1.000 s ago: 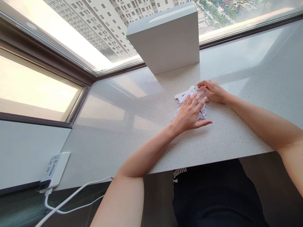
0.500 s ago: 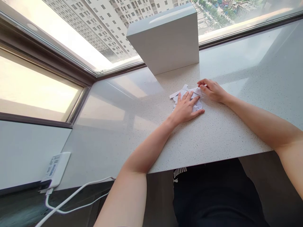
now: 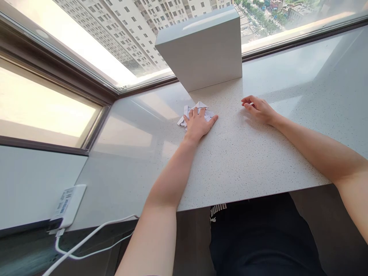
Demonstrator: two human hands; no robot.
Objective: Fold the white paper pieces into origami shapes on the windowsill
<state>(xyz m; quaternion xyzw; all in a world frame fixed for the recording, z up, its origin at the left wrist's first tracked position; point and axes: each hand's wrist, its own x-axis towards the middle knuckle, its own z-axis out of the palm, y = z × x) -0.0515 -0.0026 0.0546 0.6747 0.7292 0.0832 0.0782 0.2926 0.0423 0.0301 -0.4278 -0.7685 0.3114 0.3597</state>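
Head view:
- The left hand (image 3: 198,124) lies flat, palm down, in the middle of the frame. Its fingers are spread a little.
- Under this hand is a small heap of white paper pieces (image 3: 200,105). The hand presses on top of them. Paper tips stick out past the fingers and on the left side of the hand.
- The right hand (image 3: 258,109) lies palm down, right of the middle, well apart from the paper. Its fingers are close together and bent a little, and they grip nothing.
- A tiny white bit (image 3: 251,103) shows at its fingertips. It is too small to tell what it is.
- Both hands rest on a pale speckled worktop (image 3: 244,161).
- A grey box (image 3: 204,53) stands on the worktop at the top middle, just behind the paper.
- A big window (image 3: 115,34) runs along the top, with tall buildings outside.
- A white charger (image 3: 67,205) with a white cable (image 3: 86,241) sits at the lower left.
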